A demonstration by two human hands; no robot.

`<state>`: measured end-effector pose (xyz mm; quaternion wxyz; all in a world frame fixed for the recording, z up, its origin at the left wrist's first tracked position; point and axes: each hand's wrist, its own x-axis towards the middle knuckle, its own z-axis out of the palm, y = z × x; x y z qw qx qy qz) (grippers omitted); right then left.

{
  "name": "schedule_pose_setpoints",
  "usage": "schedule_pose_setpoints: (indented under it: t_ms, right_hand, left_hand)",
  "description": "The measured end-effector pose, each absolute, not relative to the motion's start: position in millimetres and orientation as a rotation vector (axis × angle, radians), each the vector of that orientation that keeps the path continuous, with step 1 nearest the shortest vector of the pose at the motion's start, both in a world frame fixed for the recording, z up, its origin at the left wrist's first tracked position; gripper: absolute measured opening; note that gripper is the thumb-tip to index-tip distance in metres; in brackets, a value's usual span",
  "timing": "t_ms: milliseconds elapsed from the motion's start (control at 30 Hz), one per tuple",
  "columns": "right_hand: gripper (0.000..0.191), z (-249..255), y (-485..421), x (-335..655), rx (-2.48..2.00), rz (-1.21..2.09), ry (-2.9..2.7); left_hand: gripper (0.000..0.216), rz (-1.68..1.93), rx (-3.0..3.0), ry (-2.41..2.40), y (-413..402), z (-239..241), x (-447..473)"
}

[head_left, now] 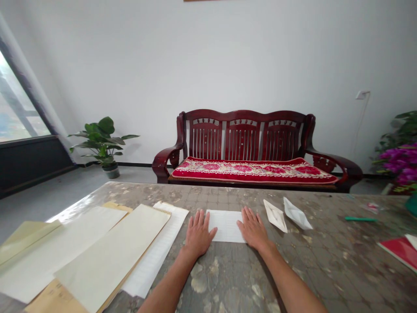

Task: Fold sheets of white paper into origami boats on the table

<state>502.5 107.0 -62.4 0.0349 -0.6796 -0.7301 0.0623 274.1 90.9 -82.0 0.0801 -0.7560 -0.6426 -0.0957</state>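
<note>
A white rectangular sheet of paper [226,226] lies flat on the table in front of me. Across its left edge rests my left hand [199,232], palm down with the fingers stretched out. My right hand [254,228] lies the same way over the right edge, fingers extended. Neither hand grips anything; both seem to touch the paper. Just right of my right hand stand two folded paper boats, one cream boat [275,216] and one white boat [296,214].
Overlapping papers and envelopes [114,256] cover the left of the patterned table [221,278]. On the right lie a green pen [361,219] and a red booklet [399,250]. Behind the table stands a wooden bench [243,134] with a red floral cover, beside a potted plant [104,141].
</note>
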Motion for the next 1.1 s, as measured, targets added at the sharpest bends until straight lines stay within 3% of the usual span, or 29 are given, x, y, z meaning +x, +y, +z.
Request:
schedule_pose_setpoints:
  t_ms: [167,367,733,933,1100]
  right_hand:
    - [0.064,-60,101,501,-2.059,0.14,-2.216]
    - [0.046,-49,80,513,-1.839,0.078,-2.115]
    - [0.037,-27,38,592,-1.983,-0.592,-1.928]
    - [0.019,-38,43,619,-2.005,-0.562,-1.948]
    - [0.027,-39,51,627,-1.839,-0.391,-1.766]
  left_hand:
    - [0.06,-0.289,-2.233,-1.923,86,-77,277]
    - [0.059,-0.28,-2.256,-1.933,85,-72,276]
    - [0.056,-0.24,-2.273,-1.963,84,-66,277]
    - [0.054,-0.269,-2.266,-1.956,85,-69,276]
    - [0.054,-0.276,-2.275,-1.946,86,-70,275]
